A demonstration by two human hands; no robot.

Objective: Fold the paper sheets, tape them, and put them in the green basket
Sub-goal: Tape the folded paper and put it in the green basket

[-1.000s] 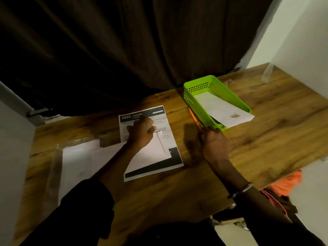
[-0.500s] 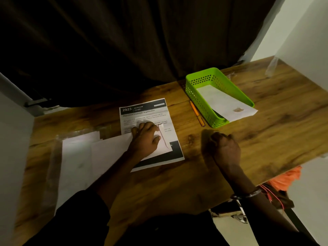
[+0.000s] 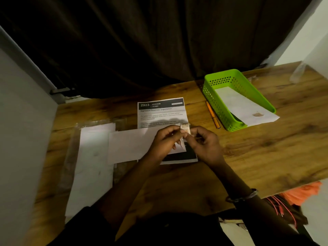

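Observation:
A folded white sheet [image 3: 131,144] lies on a printed page [image 3: 160,110] in the middle of the wooden table [image 3: 266,148]. My left hand [image 3: 165,141] and my right hand [image 3: 204,142] meet above its right end. Both pinch a small piece of tape [image 3: 185,128] between their fingertips. The green basket [image 3: 221,80] stands at the back right. One folded, taped sheet [image 3: 245,107] lies in it and sticks out over its near right corner.
A stack of white sheets [image 3: 92,167] in a clear plastic sleeve lies at the left. An orange pen [image 3: 212,114] lies beside the basket's left wall. A dark curtain hangs behind the table. The table's near right edge is close to my right wrist.
My right hand moved left from the bare table to meet my left hand. My left hand lifted off the folded sheet, and both now pinch the tape piece.

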